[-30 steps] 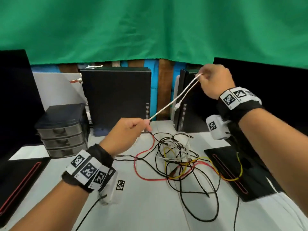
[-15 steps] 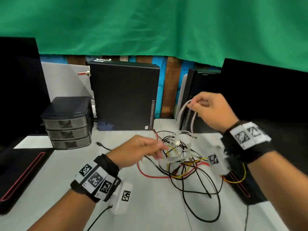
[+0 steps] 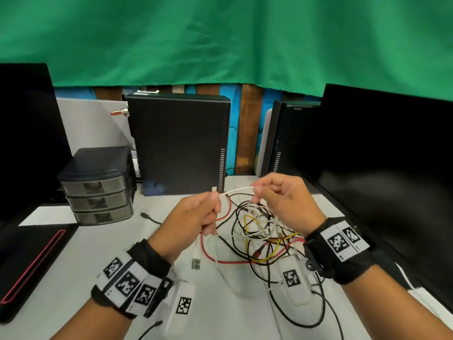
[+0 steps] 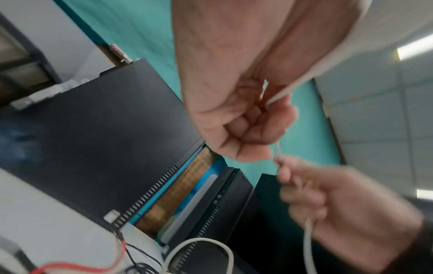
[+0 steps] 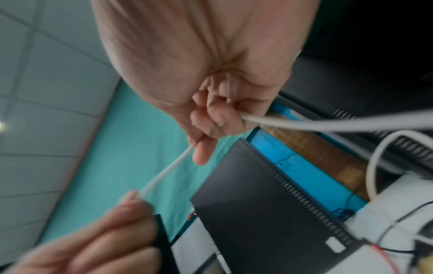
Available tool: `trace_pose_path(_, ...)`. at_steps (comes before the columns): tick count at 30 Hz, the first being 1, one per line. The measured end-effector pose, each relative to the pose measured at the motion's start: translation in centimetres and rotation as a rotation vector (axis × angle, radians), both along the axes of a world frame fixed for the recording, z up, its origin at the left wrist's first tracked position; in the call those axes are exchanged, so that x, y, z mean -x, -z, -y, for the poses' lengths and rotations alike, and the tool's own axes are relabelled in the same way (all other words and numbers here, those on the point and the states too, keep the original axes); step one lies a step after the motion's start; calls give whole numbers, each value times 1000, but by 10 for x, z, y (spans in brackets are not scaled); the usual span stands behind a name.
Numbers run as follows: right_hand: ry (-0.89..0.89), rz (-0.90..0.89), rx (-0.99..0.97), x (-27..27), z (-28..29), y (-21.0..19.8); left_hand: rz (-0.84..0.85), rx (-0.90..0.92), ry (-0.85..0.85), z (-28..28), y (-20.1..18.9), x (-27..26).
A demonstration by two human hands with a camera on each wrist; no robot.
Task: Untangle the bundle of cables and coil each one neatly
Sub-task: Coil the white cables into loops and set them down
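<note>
Both the left hand (image 3: pixel 196 217) and right hand (image 3: pixel 279 197) pinch the white cable (image 3: pixel 236 190), coiling barely begun; the cable tangle (image 3: pixel 257 231) remains mid-desk.

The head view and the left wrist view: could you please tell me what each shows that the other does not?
Only the head view shows the drawers, the yellow cable and the whole tangle on the table. Only the left wrist view shows ceiling lights. Both show the left hand and right hand pinching the white cable, and the black case.
</note>
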State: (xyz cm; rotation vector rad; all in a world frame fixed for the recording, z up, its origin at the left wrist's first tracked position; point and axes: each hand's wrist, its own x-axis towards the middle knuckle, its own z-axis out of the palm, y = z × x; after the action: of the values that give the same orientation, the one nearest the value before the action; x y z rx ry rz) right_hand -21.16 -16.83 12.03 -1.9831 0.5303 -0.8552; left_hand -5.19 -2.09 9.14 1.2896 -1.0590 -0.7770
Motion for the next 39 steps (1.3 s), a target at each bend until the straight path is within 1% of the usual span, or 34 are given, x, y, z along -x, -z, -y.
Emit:
trace_pose_path(2, 145, -18, 43, 7, 14, 20, -169, -6, 40, -9, -4, 6)
trace_pose_path(4, 271, -40, 44, 12, 26, 43, -267, 5, 85, -18, -11, 15)
trace_pose_path(5, 293, -77, 33, 14, 27, 53, -298, 27, 99, -22, -13, 18)
trace_pose_path(6, 276, -135, 20, 15, 23, 63, -317, 59, 102, -24, -16, 20)
trace_pose_path(7, 219, -202, 13, 16, 15, 72, -332, 96, 94, -25, -17, 21)
trace_pose_path(9, 35, -304, 63, 15, -10, 90, -377, 165, 40, -24, -18, 20)
trace_pose_path(11, -159, -357, 148, 16, -41, 99, -399, 204, -43, -20, -14, 17)
trace_pose_path(13, -271, -365, 195, 21, -67, 98, -349, 207, -108, -15, -9, 15)
trace_pose_path(16, -363, -337, 229, 31, -89, 81, -94, 167, -237, -8, 9, 15)
trace_pose_path(18, -383, -315, 264, 36, -92, 69, 66, 122, -261, -4, 23, 15)
trace_pose_path(22, -286, -185, 300, 40, -79, 55, 148, 44, -125, 3, 38, 14)
trace_pose_path(26, -172, -70, 239, 42, -65, 48, 343, -47, 15, 1, 43, 18)
trace_pose_path(27, -137, -38, 229, 43, -61, 48, 338, -65, 59, 0, 43, 22)
trace_pose_path(30, -30, 32, 195, 44, -47, 49, 209, -66, 148, -3, 38, 32)
trace_pose_path(34, 86, 142, 13, 41, -34, 56, 172, -62, 284, -7, 29, 40)
trace_pose_path(37, 77, 140, -91, 41, -31, 57, 113, -59, 299, -9, 26, 41)
trace_pose_path(39, -10, 108, -146, 42, -34, 52, 155, -43, 217, -7, 27, 37)
